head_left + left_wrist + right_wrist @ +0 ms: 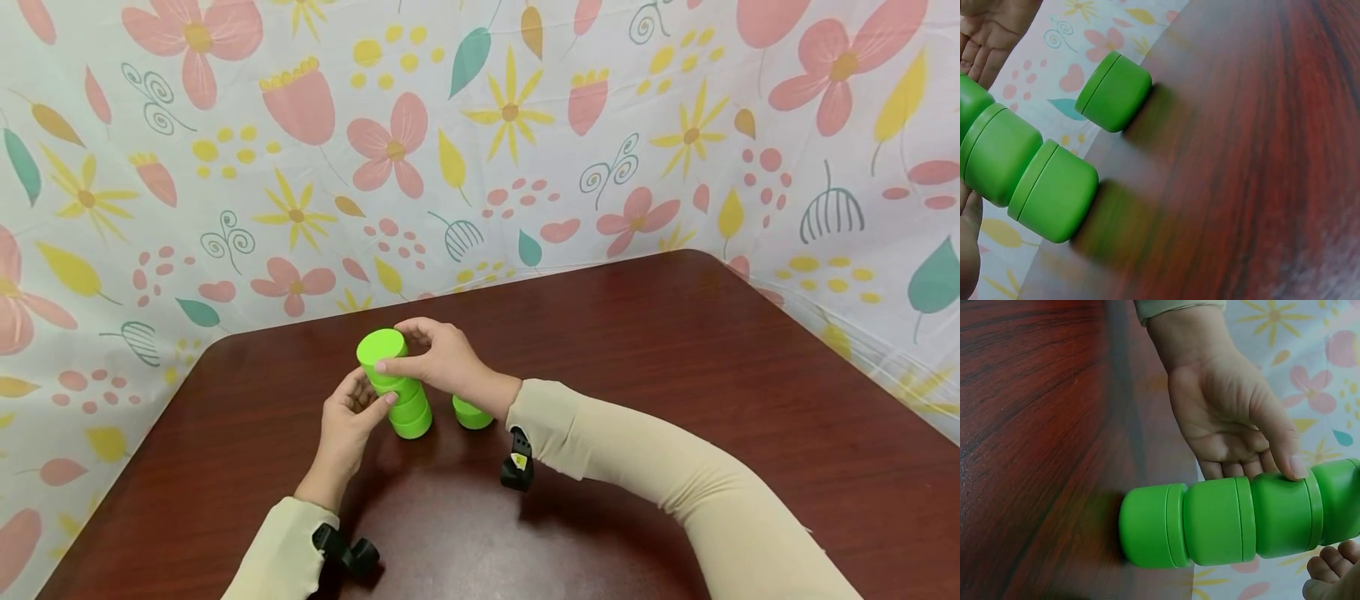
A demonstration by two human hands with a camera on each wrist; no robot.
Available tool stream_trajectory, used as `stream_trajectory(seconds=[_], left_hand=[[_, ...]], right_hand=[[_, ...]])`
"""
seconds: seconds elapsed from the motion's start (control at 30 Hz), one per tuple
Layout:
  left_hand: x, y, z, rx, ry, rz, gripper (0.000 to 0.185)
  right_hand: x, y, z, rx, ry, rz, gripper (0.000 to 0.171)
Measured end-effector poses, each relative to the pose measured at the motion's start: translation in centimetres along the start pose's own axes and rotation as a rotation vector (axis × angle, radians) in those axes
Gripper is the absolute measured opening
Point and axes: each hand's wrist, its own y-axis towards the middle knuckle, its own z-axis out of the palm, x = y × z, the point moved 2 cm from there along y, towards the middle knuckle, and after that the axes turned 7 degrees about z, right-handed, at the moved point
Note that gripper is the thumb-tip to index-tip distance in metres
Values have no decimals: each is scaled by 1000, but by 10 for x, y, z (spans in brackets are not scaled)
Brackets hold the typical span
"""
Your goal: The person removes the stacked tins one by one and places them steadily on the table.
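Observation:
Several bright green lidded round containers stand in a stack [412,421] on the table. My right hand [452,364] grips the top container [380,345], thumb on the near side and fingers behind. Lower down, my left hand [343,427] holds the stack from the left; in the right wrist view its thumb [1282,447] presses the container third from the bottom. The stacked containers look slightly out of line with one another. To the right, a single green container [472,414] rests upright on the table, partly behind my right wrist. It appears whole in the left wrist view.
The dark reddish-brown wooden table [637,333] has rounded far corners. A floral cloth [510,167] hangs behind it and along its sides. Black wrist devices [516,471] sit on both sleeves, close to the tabletop.

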Motion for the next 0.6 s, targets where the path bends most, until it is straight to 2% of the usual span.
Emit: stream_trajectory(seconds=[0.3, 0.6], left_hand=[[2, -1, -1, 0, -15, 6, 40], [0, 0, 0, 11, -28, 33, 40]], right_hand=[[-1, -2, 4, -2, 24, -30, 47], [-2, -2, 4, -14, 38, -41, 45]])
